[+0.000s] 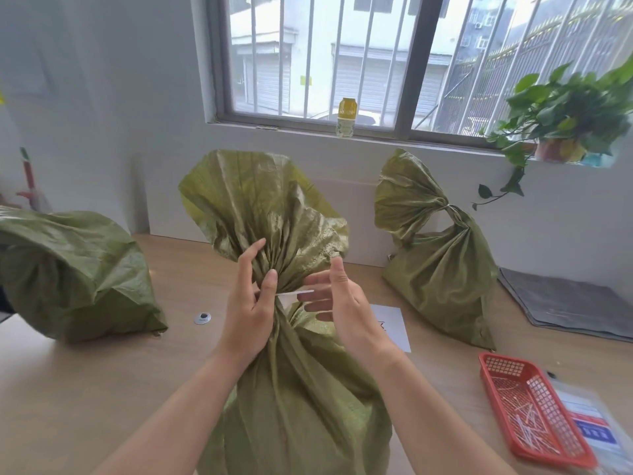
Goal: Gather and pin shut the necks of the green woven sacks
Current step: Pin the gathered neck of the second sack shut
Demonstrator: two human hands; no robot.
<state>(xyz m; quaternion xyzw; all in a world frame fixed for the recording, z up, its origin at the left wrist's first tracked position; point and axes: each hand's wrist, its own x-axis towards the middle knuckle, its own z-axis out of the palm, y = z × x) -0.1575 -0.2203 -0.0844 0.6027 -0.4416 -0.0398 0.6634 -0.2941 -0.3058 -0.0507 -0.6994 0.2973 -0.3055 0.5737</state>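
Observation:
A green woven sack [294, 389] stands in front of me on the wooden table, its top fanned out above a gathered neck. My left hand [250, 303] is closed around that neck from the left. A thin white pin [294, 293] lies across the neck, and the fingers of my right hand [339, 303] hold its right end. A second green sack [442, 269] at the right leans on the wall with its neck tied. A third green sack [72, 272] sits at the left, its top slumped over.
A red mesh basket [527, 406] with several white pins sits at the lower right, over a plastic packet [589, 430]. A white paper [394, 323], a small round disc [202, 317], a grey cloth [568, 303], a windowsill bottle [346, 117] and a potted plant [561, 121] are nearby.

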